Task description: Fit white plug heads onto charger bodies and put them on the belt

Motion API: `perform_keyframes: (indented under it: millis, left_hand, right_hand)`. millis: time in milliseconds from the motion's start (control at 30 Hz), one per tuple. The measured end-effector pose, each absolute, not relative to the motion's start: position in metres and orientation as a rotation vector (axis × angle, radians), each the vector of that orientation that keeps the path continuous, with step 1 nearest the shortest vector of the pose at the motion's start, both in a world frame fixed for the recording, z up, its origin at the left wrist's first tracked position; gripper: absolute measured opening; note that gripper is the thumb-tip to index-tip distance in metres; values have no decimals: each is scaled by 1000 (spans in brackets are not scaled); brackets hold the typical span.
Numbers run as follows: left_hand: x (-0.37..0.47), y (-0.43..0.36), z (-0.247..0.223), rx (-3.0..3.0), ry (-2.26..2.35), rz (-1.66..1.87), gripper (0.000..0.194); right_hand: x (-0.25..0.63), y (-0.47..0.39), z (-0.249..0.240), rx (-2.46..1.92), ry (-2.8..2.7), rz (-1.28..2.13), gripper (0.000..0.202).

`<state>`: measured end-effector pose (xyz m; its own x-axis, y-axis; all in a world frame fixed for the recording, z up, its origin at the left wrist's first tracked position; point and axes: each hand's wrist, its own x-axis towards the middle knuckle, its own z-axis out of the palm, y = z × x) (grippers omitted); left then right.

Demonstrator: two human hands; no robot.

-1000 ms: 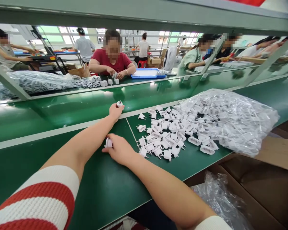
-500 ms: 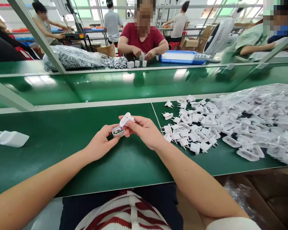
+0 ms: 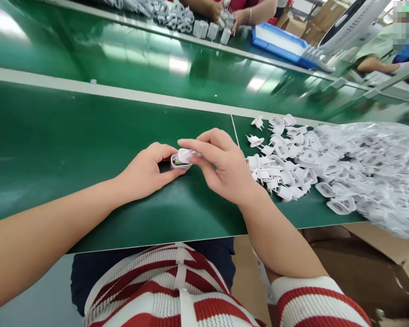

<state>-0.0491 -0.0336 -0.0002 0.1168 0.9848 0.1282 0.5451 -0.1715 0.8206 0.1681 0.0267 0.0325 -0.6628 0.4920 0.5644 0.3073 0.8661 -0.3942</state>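
Observation:
Between the thumb and fingers of my left hand (image 3: 153, 171) is a white charger housing (image 3: 180, 167), its open top showing a green circuit board inside. My right hand (image 3: 221, 163) pinches a white plug cover (image 3: 187, 155) over the housing's opening. The cover is tilted and overlaps the right part of the opening; the board still shows at the left. Whether the two parts touch is hard to tell. To the right of my right hand lies a pile of white plug covers (image 3: 286, 175) with metal pins.
A clear plastic bag (image 3: 388, 168) full of white covers lies at the right on the green bench (image 3: 71, 136). Across a raised divider, a co-worker's hands (image 3: 226, 18) handle grey-white parts beside a blue tray (image 3: 282, 47). A cardboard box (image 3: 368, 272) stands below the bench's front edge.
The view has tilted down and turned. My right hand has changed its grasp, with its fingers now extended over the cover. The housing is lower, close to the bench.

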Motion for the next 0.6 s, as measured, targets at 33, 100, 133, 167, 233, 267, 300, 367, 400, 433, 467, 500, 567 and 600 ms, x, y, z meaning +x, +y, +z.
perform_keyframes:
  millis: [33, 100, 133, 167, 233, 267, 300, 367, 400, 433, 467, 500, 567, 600]
  left_hand:
    - [-49, -33, -1, 1777, 1481, 946, 35]
    - [-48, -33, -3, 1740, 1464, 983, 33]
    - [-47, -32, -3, 1723, 1455, 996, 32]
    - [-47, -32, -4, 1711, 1449, 1001, 31]
    - [-47, -32, -4, 1707, 1440, 1014, 28]
    - [-47, -31, -4, 1716, 1436, 1020, 28]
    - [-47, -32, -5, 1728, 1432, 1022, 28]
    - [-48, -32, -5, 1750, 1427, 1025, 29]
    - [-48, -32, -5, 1754, 1430, 1021, 29]
    - [-48, -32, -4, 1753, 1435, 1013, 29]
    - [-47, -32, -4, 1748, 1441, 1006, 29]
    - [-47, -32, -4, 1742, 1446, 1002, 29]
    - [-47, -32, -3, 1728, 1456, 991, 28]
    - [-47, -32, -3, 1724, 1459, 987, 28]
  right_hand:
    - [166, 26, 30, -572, -2362, 349, 27]
    - [162, 25, 26, -592, -2377, 375, 24]
    - [160, 26, 24, -609, -2374, 389, 21]
    - [159, 26, 22, -626, -2368, 401, 20]
    - [157, 27, 19, -653, -2359, 419, 19]
    - [156, 27, 19, -660, -2351, 419, 18]
    - [156, 27, 18, -665, -2342, 412, 18]
    - [157, 27, 18, -674, -2321, 387, 18]
    - [158, 26, 19, -677, -2310, 375, 18]
    - [159, 26, 19, -677, -2301, 367, 18]
    - [159, 26, 19, -674, -2296, 362, 18]
    - [159, 26, 20, -668, -2295, 362, 18]
    - [159, 27, 19, -646, -2305, 362, 19]
    - [158, 27, 19, -640, -2314, 362, 20]
